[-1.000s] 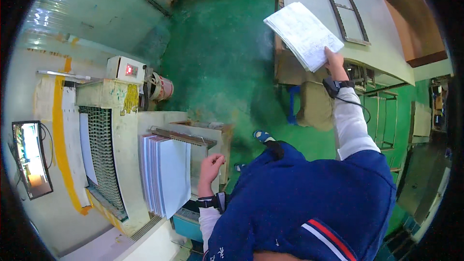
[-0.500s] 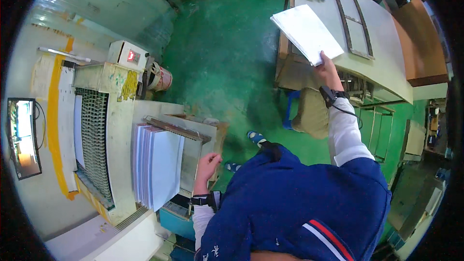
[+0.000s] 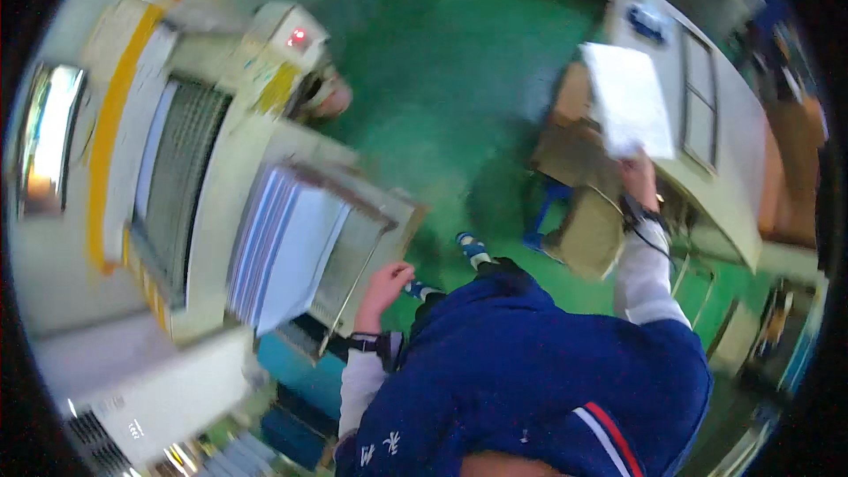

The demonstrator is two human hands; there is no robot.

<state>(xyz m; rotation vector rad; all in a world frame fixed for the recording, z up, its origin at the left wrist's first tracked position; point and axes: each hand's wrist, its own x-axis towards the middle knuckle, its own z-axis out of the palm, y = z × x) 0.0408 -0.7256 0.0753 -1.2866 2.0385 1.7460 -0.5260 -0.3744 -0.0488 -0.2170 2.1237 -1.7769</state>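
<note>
White paper stack (image 3: 629, 97) gripped in right hand (image 3: 638, 172); left hand (image 3: 386, 283) (loosely curled, empty) well apart.

A white sheet of paper (image 3: 629, 109), rectangular and flat, is held up at its lower edge by the right hand (image 3: 638, 177), tilted over the pale table edge. The left hand (image 3: 386, 285) rests with fingers curled beside a thick stack of white sheets (image 3: 287, 249), which stands on edge, leaning in the machine's tray, edges showing as fine stripes.
</note>
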